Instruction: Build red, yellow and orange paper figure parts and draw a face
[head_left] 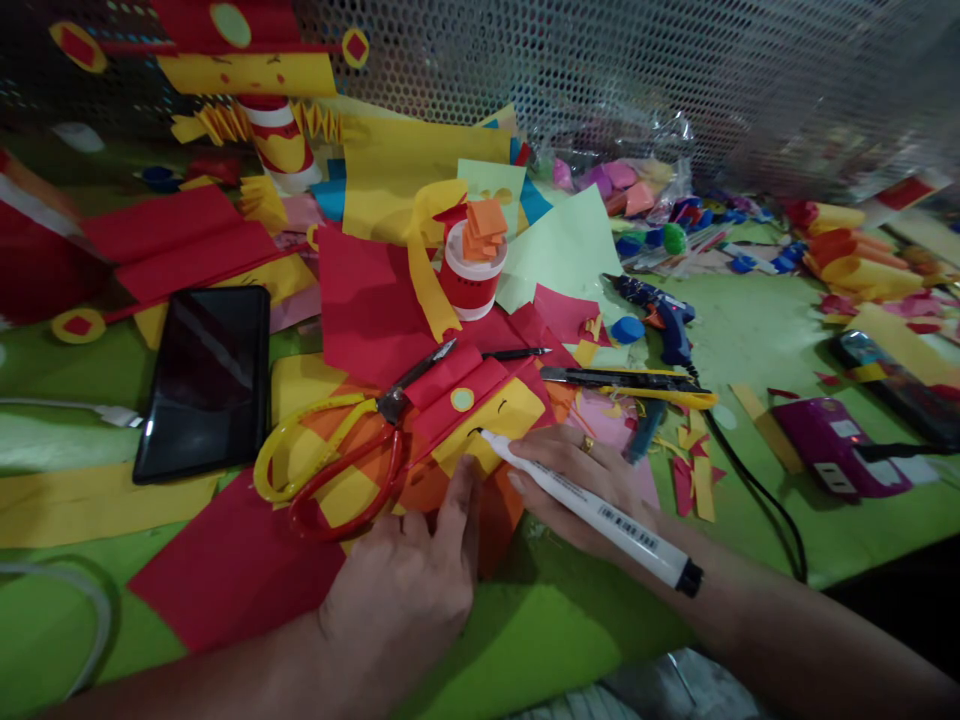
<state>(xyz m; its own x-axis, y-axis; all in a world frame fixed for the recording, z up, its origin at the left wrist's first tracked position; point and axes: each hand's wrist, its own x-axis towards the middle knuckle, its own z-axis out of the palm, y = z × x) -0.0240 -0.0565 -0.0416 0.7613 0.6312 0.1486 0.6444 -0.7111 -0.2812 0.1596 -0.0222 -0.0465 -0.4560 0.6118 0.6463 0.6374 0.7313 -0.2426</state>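
Observation:
My right hand [577,480] holds a white marker [600,515], its tip touching a yellow paper piece [499,425] with small black curved strokes on it. The piece has a folded red paper top with a pale green circle [462,399]. My left hand [412,570] presses the yellow paper's lower edge with the index finger stretched out, the other fingers curled. Just left of the piece lie scissors [390,405] with yellow and red handles. A black-tipped pen [517,353] and a black and yellow cutter [630,382] lie behind and to the right.
A black phone [206,380] is at the left. Behind the hands stands a red and white cup [472,270] topped with orange paper squares. A blue glue gun [664,315] and a purple power adapter [840,447] are at the right. A finished paper figure [277,140] stands at the back left.

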